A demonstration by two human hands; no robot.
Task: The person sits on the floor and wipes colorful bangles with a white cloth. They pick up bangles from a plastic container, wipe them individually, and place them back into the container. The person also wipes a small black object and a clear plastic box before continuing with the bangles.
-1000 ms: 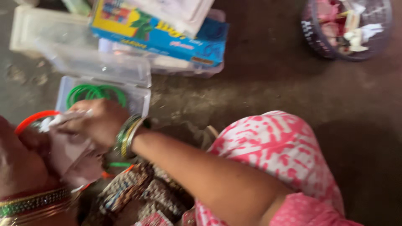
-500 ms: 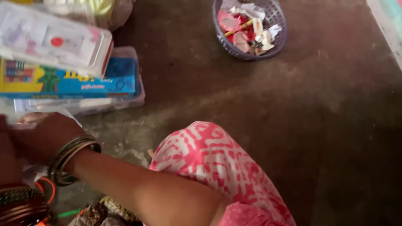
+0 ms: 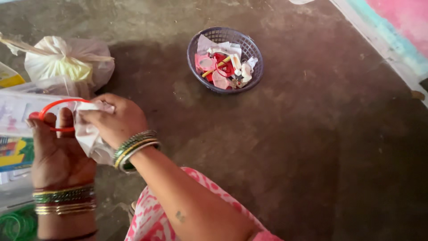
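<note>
A bare, dark concrete floor (image 3: 312,134) fills the scene, with a pale painted edge running along its upper right. At the left, the left hand (image 3: 58,154) is raised palm-up, its fingers curled shut around the lower arc of a red bangle (image 3: 60,103) held upright, so the ring stands just above the grip. The right hand (image 3: 117,121) comes in from the right and pinches a white cloth (image 3: 89,134) against the bangle's right side, its grip closed on the fabric; the cloth hangs down between the two hands and touches both. Both wrists carry stacked bangles, green and gold on the right, green, gold and maroon on the left. A pink-and-white patterned knee (image 3: 154,218) shows at the bottom. Behind the hands lie clear plastic boxes (image 3: 18,111), partly hidden, and a knotted white bag (image 3: 67,60) with something yellow inside. Well apart from the hands, toward the top centre, a small purple basket (image 3: 225,60) sits on the floor holding red, pink and white scraps. Green bangles (image 3: 15,225) lie at the lower left corner.
</note>
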